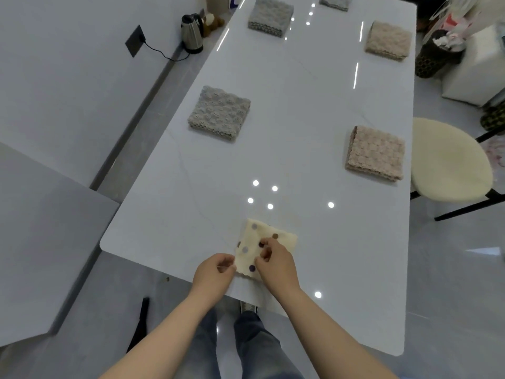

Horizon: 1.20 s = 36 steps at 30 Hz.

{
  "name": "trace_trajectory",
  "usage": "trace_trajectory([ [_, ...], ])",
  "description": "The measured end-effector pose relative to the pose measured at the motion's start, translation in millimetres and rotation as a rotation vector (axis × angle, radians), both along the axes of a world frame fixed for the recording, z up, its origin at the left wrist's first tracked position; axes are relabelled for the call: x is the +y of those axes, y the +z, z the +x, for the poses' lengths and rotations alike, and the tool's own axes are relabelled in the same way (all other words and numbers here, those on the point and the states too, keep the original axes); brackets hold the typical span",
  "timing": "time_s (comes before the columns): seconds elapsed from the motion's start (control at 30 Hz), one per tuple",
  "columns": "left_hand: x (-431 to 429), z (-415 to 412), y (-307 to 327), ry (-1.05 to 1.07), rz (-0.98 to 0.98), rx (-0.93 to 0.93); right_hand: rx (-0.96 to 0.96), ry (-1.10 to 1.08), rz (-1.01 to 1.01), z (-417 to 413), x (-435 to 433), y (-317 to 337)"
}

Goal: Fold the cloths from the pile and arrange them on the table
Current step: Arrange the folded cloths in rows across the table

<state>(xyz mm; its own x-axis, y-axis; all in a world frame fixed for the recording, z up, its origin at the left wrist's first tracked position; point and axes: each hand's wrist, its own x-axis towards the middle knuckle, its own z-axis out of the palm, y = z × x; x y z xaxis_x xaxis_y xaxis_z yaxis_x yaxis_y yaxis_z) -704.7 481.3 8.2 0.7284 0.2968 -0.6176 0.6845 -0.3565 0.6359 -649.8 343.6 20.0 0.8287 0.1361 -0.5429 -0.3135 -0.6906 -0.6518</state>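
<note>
A cream cloth with purple and brown dots [252, 242] lies folded small near the front edge of the white table [287, 165]. My left hand [216, 274] pinches its near left corner. My right hand [274, 259] rests on top of it with fingers curled, pinching the fabric. Several folded cloths lie spread along the table: a grey one [220, 113] on the left, a pink one [375, 154] on the right, another grey one [270, 16] and a beige one [388, 41] farther back, and one more [334, 2] at the far end.
A cream-seated stool [448, 160] stands at the table's right side. A metal kettle [192, 34] sits on the floor by the wall at the left, plugged into a socket. A dark bin [434, 56] stands at the far right. A grey counter [41, 228] is on my left.
</note>
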Motion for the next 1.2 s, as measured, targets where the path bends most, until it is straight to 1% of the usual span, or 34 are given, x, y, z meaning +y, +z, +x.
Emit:
trace_trajectory([
  [0.13, 4.3, 0.8, 4.8, 0.018, 0.007, -0.004, 0.005, -0.025, 0.008, 1.6, 2.3, 5.8],
  [0.37, 40.3, 1.1, 23.7, 0.092, 0.027, -0.096, -0.019, -0.111, 0.094, 5.6, 22.8, 24.3],
  [0.53, 92.8, -2.2, 31.3, 0.13, 0.026, -0.133, -0.07, -0.073, 0.073, 6.0, 70.7, 29.6],
  [0.7, 170.8, -10.3, 39.0, 0.132, 0.0, -0.151, -0.052, -0.083, 0.07, -3.0, 145.6, 33.7],
  [0.93, 273.7, -15.6, 43.8, 0.027, -0.044, -0.139, -0.047, -0.136, 0.045, -24.0, 239.0, 37.4],
  [1.2, 313.4, 13.3, 51.4, -0.106, -0.097, -0.132, -0.058, -0.286, 0.028, -15.4, 268.7, 46.7],
])
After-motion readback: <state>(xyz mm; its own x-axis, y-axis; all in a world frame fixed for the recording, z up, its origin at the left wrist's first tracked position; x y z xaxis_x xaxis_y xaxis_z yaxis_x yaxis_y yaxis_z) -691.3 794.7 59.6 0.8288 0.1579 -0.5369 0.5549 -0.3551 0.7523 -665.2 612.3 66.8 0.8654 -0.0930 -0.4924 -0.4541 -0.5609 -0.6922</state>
